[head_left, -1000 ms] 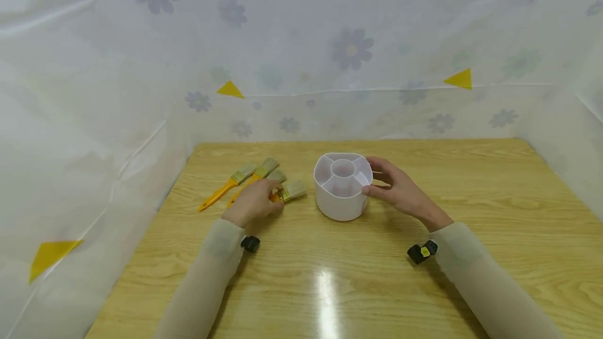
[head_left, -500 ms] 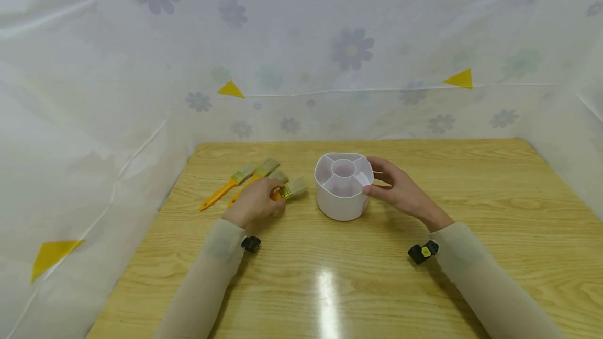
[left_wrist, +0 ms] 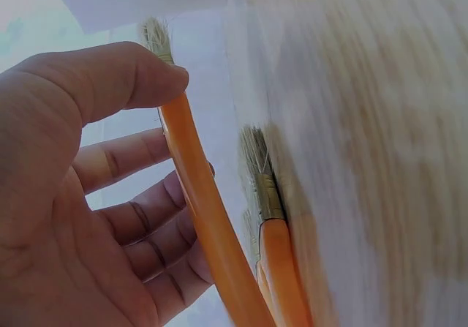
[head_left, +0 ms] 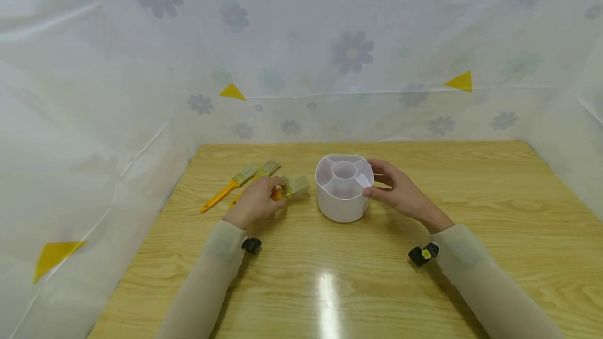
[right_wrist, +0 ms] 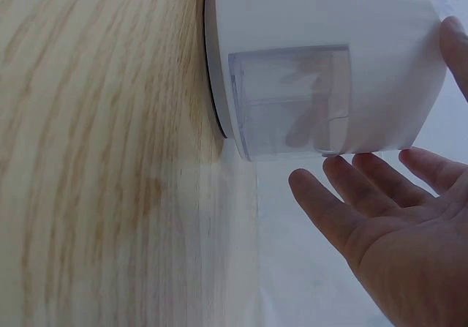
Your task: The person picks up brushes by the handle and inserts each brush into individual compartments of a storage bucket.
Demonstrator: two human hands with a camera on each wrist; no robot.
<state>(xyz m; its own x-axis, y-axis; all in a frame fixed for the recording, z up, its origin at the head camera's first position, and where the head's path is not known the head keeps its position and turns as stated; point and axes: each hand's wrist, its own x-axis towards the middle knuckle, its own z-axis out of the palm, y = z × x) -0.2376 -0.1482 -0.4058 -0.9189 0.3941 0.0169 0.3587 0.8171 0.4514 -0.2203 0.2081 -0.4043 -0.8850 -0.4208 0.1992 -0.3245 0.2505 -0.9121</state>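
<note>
My left hand (head_left: 254,200) pinches a paintbrush (head_left: 297,185) with an orange handle and pale bristles between thumb and fingers. In the left wrist view, the held paintbrush (left_wrist: 208,210) is raised off the table, its bristles pointing away. Beneath and beside it lie other orange-handled paintbrushes (head_left: 219,196), partly hidden by the hand. A white round organizer (head_left: 341,208) with several compartments stands upright to the right of the brushes. My right hand (head_left: 400,190) rests on its right side, thumb near the rim and fingers extended; a clear window (right_wrist: 292,100) shows in that side.
The wooden table (head_left: 377,286) runs back to a floral plastic sheet (head_left: 301,41), with more sheeting at both sides. Yellow triangles (head_left: 459,81) are stuck on the sheeting. A black camera (head_left: 424,253) sits on the right wrist.
The held paintbrush has risen slightly, its bristles shifting up and a little to the right. The right hand and organizer have stayed in place.
</note>
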